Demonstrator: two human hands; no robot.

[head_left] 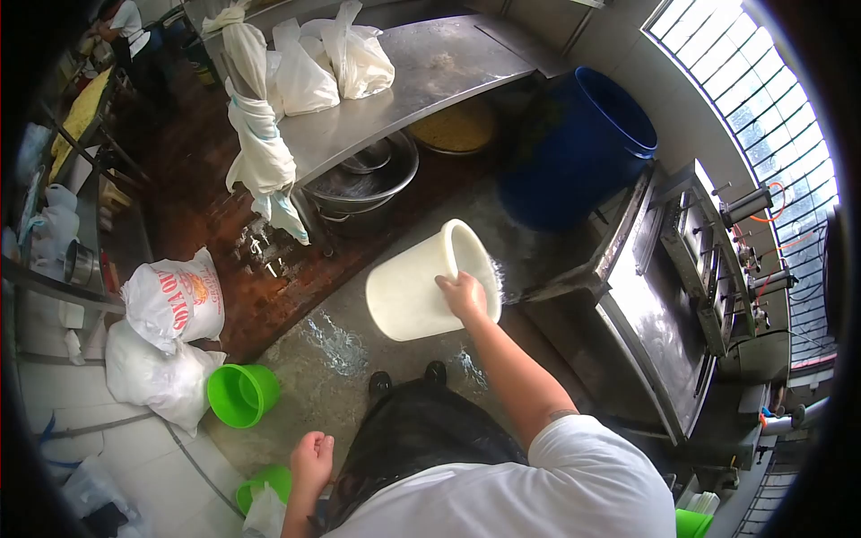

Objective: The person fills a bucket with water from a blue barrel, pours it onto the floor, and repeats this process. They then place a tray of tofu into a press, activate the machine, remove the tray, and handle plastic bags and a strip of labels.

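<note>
A large cream-white bucket [408, 291] is tilted on its side in mid-air above the floor, its mouth toward the right. My right hand [464, 296] grips it near the rim, with the fingers hidden on the far side. Whitish liquid or froth [499, 280] shows at the mouth. My left hand [312, 459] hangs low on the left with its fingers curled in, and I make out nothing in it. Close to that hand are a green bucket [243, 395] and a second green container [280, 482] partly covered by a plastic bag.
White sacks [166, 377] lie at the left. A steel table [430, 72] holds plastic bags, with metal basins [368, 179] below. A blue barrel [569, 152] stands beyond the bucket; metal machinery [708, 260] is at the right. Wet patches mark the floor [314, 394]. Another person [130, 31] is far off.
</note>
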